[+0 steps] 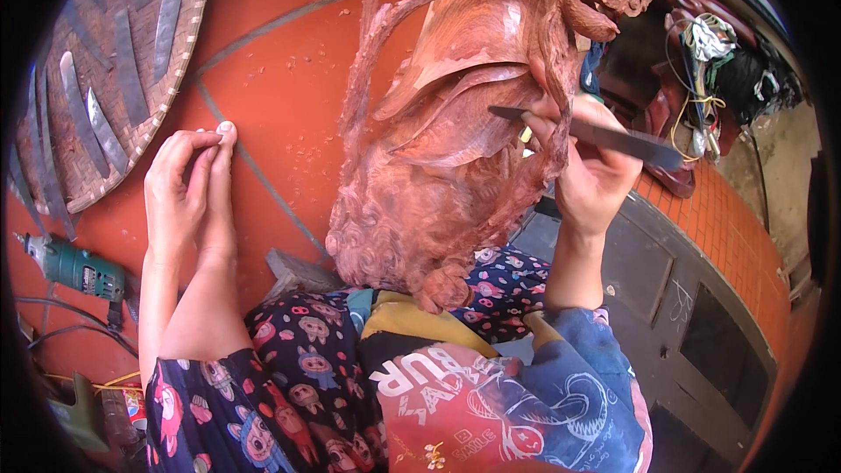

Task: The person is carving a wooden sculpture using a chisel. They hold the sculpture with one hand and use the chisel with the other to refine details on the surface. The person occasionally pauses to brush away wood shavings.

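A large reddish-brown wood carving [447, 149], with curled locks at its lower end and long stems and leaves higher up, leans against my lap. My right hand [589, 180] is closed around a flat dark metal file [626, 140], whose tip lies on the carving's right side. My left hand [186, 193] is raised apart from the carving at the left, over the red tiled floor [280, 79]. Its fingertips are pinched together, and I see nothing in them.
A round woven tray [188, 31] with several long metal blades lies at the upper left. A green power tool [74, 267] and its cables sit at the left. A grey block [298, 271] lies beneath the carving. Dark furniture with tangled cords [701, 61] stands at the upper right.
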`<state>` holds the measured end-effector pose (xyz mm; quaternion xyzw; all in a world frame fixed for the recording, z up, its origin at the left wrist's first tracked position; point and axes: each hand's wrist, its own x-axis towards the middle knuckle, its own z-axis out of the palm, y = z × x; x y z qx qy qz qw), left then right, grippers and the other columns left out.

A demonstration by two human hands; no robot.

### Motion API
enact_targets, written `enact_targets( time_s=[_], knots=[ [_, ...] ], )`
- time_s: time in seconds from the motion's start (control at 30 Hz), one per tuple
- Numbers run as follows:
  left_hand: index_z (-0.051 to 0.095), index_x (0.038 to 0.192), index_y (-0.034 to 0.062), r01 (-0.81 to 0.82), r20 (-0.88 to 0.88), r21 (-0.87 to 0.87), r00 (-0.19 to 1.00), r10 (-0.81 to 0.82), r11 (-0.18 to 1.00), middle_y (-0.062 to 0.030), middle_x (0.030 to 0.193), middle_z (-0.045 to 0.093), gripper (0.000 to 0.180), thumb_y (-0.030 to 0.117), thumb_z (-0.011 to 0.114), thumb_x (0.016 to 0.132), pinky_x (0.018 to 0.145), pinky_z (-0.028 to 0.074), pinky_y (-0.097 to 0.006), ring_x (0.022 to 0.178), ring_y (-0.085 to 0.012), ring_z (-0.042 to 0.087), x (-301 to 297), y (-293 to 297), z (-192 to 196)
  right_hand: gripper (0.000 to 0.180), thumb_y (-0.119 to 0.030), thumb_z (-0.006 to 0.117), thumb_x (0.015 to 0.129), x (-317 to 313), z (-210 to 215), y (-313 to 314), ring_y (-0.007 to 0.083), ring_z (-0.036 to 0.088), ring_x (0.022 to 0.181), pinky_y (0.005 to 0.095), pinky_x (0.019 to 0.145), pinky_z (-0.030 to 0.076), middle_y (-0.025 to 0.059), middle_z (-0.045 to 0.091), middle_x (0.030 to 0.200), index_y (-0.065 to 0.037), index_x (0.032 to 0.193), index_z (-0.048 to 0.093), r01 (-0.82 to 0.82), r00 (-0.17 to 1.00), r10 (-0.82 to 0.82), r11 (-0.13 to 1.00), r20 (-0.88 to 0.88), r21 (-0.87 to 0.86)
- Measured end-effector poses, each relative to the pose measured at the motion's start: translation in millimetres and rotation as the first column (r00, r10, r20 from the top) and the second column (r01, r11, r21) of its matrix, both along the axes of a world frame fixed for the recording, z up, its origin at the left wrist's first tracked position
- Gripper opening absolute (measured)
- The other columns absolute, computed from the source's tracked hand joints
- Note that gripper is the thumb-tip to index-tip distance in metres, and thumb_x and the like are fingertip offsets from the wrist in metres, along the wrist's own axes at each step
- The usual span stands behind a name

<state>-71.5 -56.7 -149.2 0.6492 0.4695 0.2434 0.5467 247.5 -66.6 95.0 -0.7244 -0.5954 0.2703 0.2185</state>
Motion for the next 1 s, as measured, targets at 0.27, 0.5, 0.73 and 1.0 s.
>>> enact_targets(
  time_s=[0.27,0.5,0.73,1.0],
  knots=[
    [0.069,0.105,-0.0011,-0.002,-0.01,-0.016,1.0,0.002,1.0,-0.0149,0.098,0.069,0.016,-0.003,0.06,0.092,0.089,0.052,-0.036,0.096,-0.0293,0.069,-4,-1,-5,0.016,0.011,0.069,0.078,0,5,5,0.0308,0.072,0.103,0.0482,0.104,0.049,0.0131,0.073,0.089,0.006,0.093,0.072,-0.019,0.999,0.019,1.0,-0.031,-0.005],
    [0.068,0.103,-0.0014,-0.028,-0.006,-0.007,1.0,0.028,1.0,-0.0154,0.097,0.069,0.014,-0.003,0.061,0.091,0.087,0.053,-0.037,0.095,-0.0304,0.068,-3,-1,-2,0.011,0.01,0.071,0.08,3,8,7,0.0283,0.071,0.098,0.0474,0.104,0.05,0.0115,0.073,0.089,0.006,0.091,0.072,-0.076,0.997,0.076,0.997,-0.022,-0.003],
    [0.067,0.101,-0.0015,-0.035,-0.005,-0.005,0.999,0.035,0.999,-0.015,0.096,0.068,0.014,-0.004,0.06,0.09,0.086,0.052,-0.038,0.094,-0.031,0.068,-4,-1,2,0.015,0.011,0.071,0.08,10,15,11,0.0249,0.071,0.093,0.046,0.105,0.05,0.0113,0.073,0.091,0.005,0.093,0.073,-0.133,0.99,0.129,0.988,-0.065,-0.074],
    [0.068,0.101,-0.0017,-0.017,-0.019,0.021,1.0,0.018,1.0,-0.0156,0.097,0.068,0.014,-0.004,0.06,0.089,0.087,0.052,-0.039,0.096,-0.0314,0.068,-6,-1,-4,0.012,0.01,0.068,0.076,10,19,14,0.023,0.069,0.082,0.0408,0.092,0.051,0.0133,0.071,0.083,0.008,0.088,0.071,-0.266,0.958,0.277,0.954,0.071,-0.138]
  ],
)
